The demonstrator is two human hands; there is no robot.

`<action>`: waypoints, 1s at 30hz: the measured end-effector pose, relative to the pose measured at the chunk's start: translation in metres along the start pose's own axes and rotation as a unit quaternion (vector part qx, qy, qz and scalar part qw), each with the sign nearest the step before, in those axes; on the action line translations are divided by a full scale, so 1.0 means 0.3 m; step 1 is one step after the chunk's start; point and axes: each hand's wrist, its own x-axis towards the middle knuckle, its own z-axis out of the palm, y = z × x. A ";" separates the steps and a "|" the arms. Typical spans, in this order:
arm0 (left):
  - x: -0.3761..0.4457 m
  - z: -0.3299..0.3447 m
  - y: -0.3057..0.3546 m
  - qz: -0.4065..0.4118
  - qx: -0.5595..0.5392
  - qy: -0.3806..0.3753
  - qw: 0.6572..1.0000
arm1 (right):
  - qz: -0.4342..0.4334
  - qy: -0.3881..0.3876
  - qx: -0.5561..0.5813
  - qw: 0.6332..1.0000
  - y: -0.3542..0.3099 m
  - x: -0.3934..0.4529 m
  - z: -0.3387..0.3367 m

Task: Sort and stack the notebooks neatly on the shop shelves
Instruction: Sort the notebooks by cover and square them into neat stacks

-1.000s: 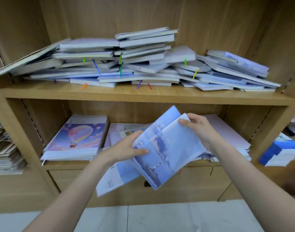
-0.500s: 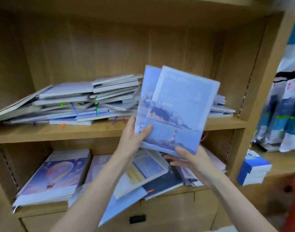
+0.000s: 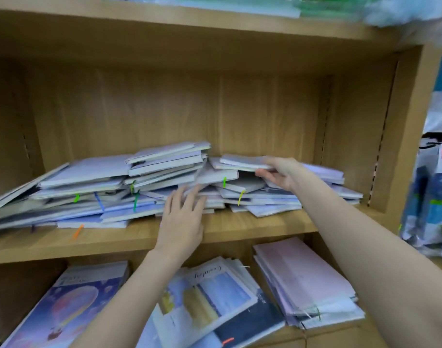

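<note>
Both hands had let go of the blue sky-cover notebooks they held up half a second ago and gone to the heap on the middle shelf; I could not pick those two out in the pile. My left fingers point(image 3: 190, 194) lay straight and slightly spread, their tips against the front edges of the lavender notebooks at the centre of the heap of notebooks point(image 3: 149, 187), with the left hand point(image 3: 181, 222) hovering over the middle shelf point(image 3: 252, 226) board. My right fingers point(image 3: 266, 174) were curled under the edge of a pale notebook point(image 3: 242, 160) lying on top of the right part of the heap, thumb on its cover, so the right hand point(image 3: 281, 173) pinched it.

That heap sprawled across the whole shelf, books overlapping at odd angles, the leftmost one tilted against the side wall. Coloured ribbon markers point(image 3: 136, 200), green, yellow, blue and orange, stuck out of the front edges.

Outward from there, my forearms crossed in front of the lower shelf, where a balloon-cover stack point(image 3: 72, 305) lay at the left, a loose fan of landscape-cover notebooks point(image 3: 215, 297) in the middle, partly hidden by my left arm, and a pink stack point(image 3: 302, 280) at the right. Blurred blue and white packaged goods point(image 3: 433, 192) hung beside the shelving unit on the right, and more blurred green and white stock sat on the top board.
</note>
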 end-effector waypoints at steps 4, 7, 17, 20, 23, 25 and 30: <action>-0.017 -0.011 -0.009 -0.002 -0.020 0.008 1.000 | -0.004 0.047 -0.002 0.999 0.043 0.024 -0.013; -0.116 -0.023 0.011 -0.030 -0.092 0.049 0.994 | -0.078 0.100 -0.155 0.980 0.074 -0.048 -0.045; -0.706 0.177 0.003 -0.102 -0.126 -0.308 0.937 | 0.091 -0.029 -0.292 0.952 0.779 -0.336 -0.118; -0.736 0.209 -0.019 -0.077 -0.107 -0.394 0.910 | 0.206 -0.058 -0.271 0.938 0.958 -0.333 -0.100; -0.727 0.251 -0.026 -0.080 -0.094 -0.368 0.922 | 0.258 -0.061 -0.180 0.947 1.043 -0.347 -0.071; -0.707 0.269 -0.031 -0.063 -0.129 -0.320 0.936 | 0.274 -0.049 -0.086 0.957 1.058 -0.347 -0.045; -0.697 0.241 0.023 0.008 -0.250 -0.290 0.924 | 0.253 -0.016 -0.011 0.967 1.072 -0.353 0.013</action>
